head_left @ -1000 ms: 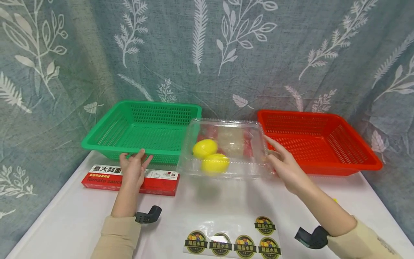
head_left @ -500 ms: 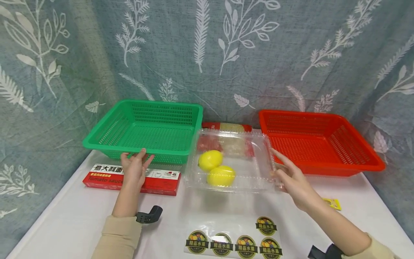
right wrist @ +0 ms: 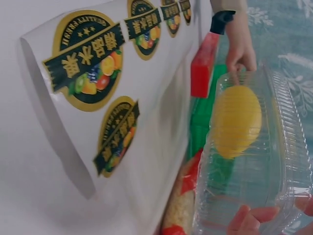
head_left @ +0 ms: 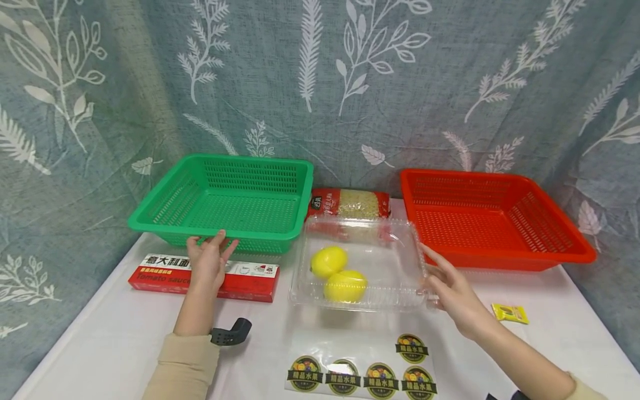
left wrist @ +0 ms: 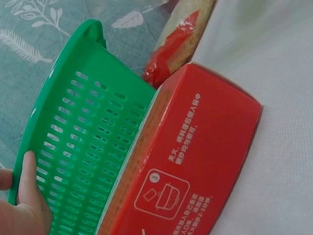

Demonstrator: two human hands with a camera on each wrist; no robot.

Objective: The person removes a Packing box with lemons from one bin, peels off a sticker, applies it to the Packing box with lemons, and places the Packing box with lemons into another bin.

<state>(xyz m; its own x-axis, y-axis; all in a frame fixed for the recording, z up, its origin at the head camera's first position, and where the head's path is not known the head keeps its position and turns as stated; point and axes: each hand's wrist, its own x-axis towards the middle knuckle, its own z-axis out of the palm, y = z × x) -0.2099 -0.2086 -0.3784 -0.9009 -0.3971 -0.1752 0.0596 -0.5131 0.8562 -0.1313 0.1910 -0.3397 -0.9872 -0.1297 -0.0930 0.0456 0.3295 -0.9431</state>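
Note:
In the head view my left hand [head_left: 206,262] pinches the front rim of a green plastic basket [head_left: 295,236], with a finger down its perforated outer wall in the left wrist view. My right hand [head_left: 460,297] grips the right side of a clear plastic clamshell box [head_left: 387,266], fingertips [right wrist: 249,218] on its wall in the right wrist view. Two yellow lemons lie together in the box's left half, a rear lemon [head_left: 328,262] and a front lemon [head_left: 345,286]. The box hangs over the table, close behind a sticker sheet [head_left: 360,344].
Below the green basket lies a red-and-white tomato sauce box [head_left: 240,285]. A pasta bag [head_left: 357,203] sits between that basket and a red basket [head_left: 500,258]. A small yellow packet [head_left: 510,313] lies at the right of the white table [head_left: 95,333]. A curtain [head_left: 280,66] hangs behind.
My right hand has brought the clear box with its lemons toward me and slightly right, uncovering the pasta bag and the yellow packet. My left hand has stayed on the green basket's rim.

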